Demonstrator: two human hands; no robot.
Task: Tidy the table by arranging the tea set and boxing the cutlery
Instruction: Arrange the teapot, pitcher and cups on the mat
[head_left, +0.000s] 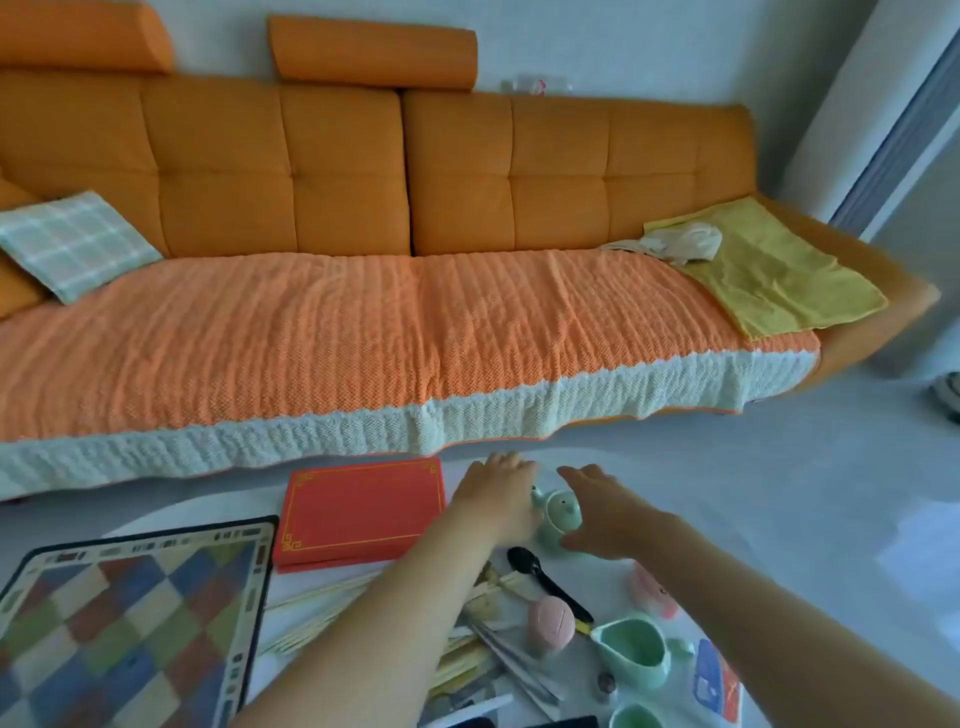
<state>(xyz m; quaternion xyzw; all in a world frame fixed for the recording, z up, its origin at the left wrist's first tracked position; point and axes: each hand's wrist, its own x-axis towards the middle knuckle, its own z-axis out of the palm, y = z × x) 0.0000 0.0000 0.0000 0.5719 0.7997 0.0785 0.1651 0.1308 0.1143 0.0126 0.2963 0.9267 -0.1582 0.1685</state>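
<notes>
A pale green teapot (558, 517) stands near the table's far edge. My left hand (498, 491) lies against its left side, fingers stretched forward. My right hand (602, 512) is at its right side, fingers extended, thumb low beside the pot. A red box (358, 512) with gold trim lies shut to the left. A black spoon (545, 577), pale chopsticks (322, 597) and metal cutlery (514, 660) lie scattered in front. A green pitcher (634, 649) and a green cup (636, 717) stand at the lower right.
A checkered tray (130, 623) fills the table's left side. A pink ridged piece (551, 621) and a pink item (654, 592) sit among the cutlery; a blue and orange packet (717, 680) lies at right. An orange sofa (363, 322) stands behind the table.
</notes>
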